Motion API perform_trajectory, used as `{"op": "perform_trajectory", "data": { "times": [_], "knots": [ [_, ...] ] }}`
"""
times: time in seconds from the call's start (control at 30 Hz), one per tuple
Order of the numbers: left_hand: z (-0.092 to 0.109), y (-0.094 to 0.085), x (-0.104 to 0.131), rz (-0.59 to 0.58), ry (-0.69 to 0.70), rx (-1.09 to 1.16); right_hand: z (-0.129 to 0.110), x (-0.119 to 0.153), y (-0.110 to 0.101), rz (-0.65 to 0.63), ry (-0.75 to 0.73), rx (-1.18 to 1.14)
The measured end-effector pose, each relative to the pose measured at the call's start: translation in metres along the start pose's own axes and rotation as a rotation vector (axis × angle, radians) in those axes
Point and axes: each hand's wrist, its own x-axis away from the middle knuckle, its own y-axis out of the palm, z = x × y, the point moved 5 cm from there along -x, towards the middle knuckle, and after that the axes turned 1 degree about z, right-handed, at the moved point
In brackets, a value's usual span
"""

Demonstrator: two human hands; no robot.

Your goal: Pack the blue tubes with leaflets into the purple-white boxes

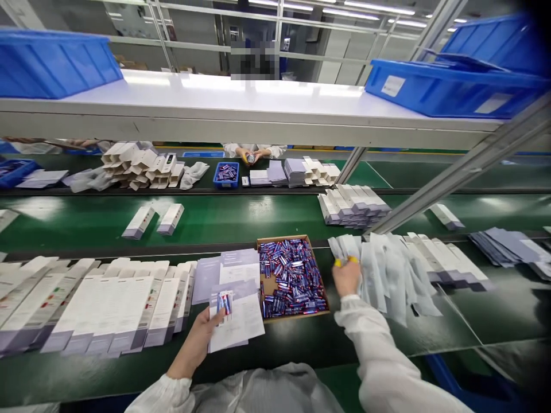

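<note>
The left hand pinches several batteries against printed papers, thumb on top. The right hand, yellow-tipped, touches pale pouches; whether it grips one, I cannot tell. Between them, slightly ahead, lies a battery-filled tray; white cartons lie farther left.

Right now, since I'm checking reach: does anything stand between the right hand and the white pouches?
Nothing visible: the right hand is at the left edge of the white pouches, fingertips seemingly touching them. The cardboard tray lies to its left.
</note>
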Motion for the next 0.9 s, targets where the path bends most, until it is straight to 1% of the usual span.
{"op": "perform_trajectory", "data": {
  "times": [0.03,0.1,0.17,0.23,0.3,0.37,0.43,0.47,0.5,0.57,0.6,0.63,0.7,0.73,0.77,0.8,0.87,0.9],
  "knots": [
    [0.000,0.002,0.001,-0.008,0.001,0.004,0.014,-0.013,-0.005,0.041,0.049,0.038],
    [-0.001,0.006,0.002,-0.016,0.018,0.013,0.036,-0.025,-0.009,0.090,0.114,0.085],
    [-0.001,0.011,0.003,-0.028,0.020,0.001,0.049,-0.024,-0.006,0.092,0.124,0.084],
    [0.000,0.017,0.005,-0.058,0.018,-0.015,0.053,-0.018,-0.004,0.090,0.090,0.029],
    [0.002,0.023,0.007,-0.111,0.019,-0.023,0.052,-0.013,-0.012,0.141,0.053,-0.078],
    [0.004,0.028,0.010,-0.171,0.033,-0.017,0.045,-0.009,-0.027,0.231,0.039,-0.206],
    [0.007,0.034,0.013,-0.231,0.046,-0.021,0.031,-0.005,-0.046,0.296,0.030,-0.315],
    [0.010,0.038,0.015,-0.264,0.059,-0.042,0.020,-0.003,-0.055,0.303,0.013,-0.428],
    [0.014,0.043,0.016,-0.301,0.080,-0.084,0.007,0.001,-0.061,0.286,-0.007,-0.605],
    [0.026,0.058,0.021,-0.383,0.176,-0.244,-0.026,0.015,-0.068,0.189,-0.042,-1.041],
    [0.034,0.067,0.025,-0.419,0.255,-0.351,-0.044,0.026,-0.067,0.105,-0.040,-1.227],
    [0.043,0.075,0.028,-0.448,0.344,-0.462,-0.063,0.038,-0.064,0.001,-0.022,-1.344],
    [0.059,0.089,0.035,-0.482,0.516,-0.644,-0.098,0.068,-0.049,-0.273,0.058,-1.430],
    [0.064,0.095,0.038,-0.512,0.566,-0.708,-0.113,0.085,-0.040,-0.425,0.104,-1.453],
    [0.066,0.098,0.040,-0.561,0.577,-0.751,-0.125,0.101,-0.031,-0.574,0.152,-1.486],
    [0.066,0.100,0.042,-0.618,0.560,-0.777,-0.135,0.115,-0.023,-0.696,0.196,-1.519],
    [0.061,0.098,0.044,-0.689,0.512,-0.791,-0.145,0.136,-0.012,-0.854,0.281,-1.564],
    [0.059,0.095,0.046,-0.686,0.504,-0.785,-0.146,0.143,-0.007,-0.905,0.333,-1.572]
  ]
}}
